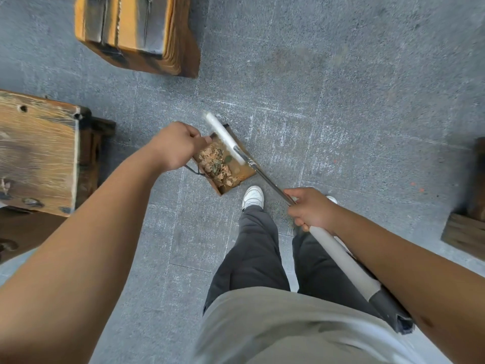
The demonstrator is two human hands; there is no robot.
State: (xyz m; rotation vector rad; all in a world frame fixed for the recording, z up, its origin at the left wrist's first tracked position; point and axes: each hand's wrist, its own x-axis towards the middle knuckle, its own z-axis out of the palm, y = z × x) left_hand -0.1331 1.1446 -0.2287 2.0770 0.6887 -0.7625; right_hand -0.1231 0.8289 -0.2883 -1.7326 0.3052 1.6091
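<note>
My left hand (175, 147) grips the thin handle of a rusty brown dustpan (242, 173) that hangs just above the grey stone floor. Dry leaves and faded petals (216, 164) fill the pan. My right hand (311, 208) grips the metal shaft of a long sweeping tool (270, 183). Its white head (223, 135) lies over the far edge of the pan, and its grey-white grip (343, 258) runs back along my right forearm.
A scorched wooden bench (139, 30) stands at the top left and a worn wooden table (36, 153) at the left edge. More weathered wood (467, 227) sits at the right edge. My feet in white shoes (253, 197) stand on grey paving just behind the pan.
</note>
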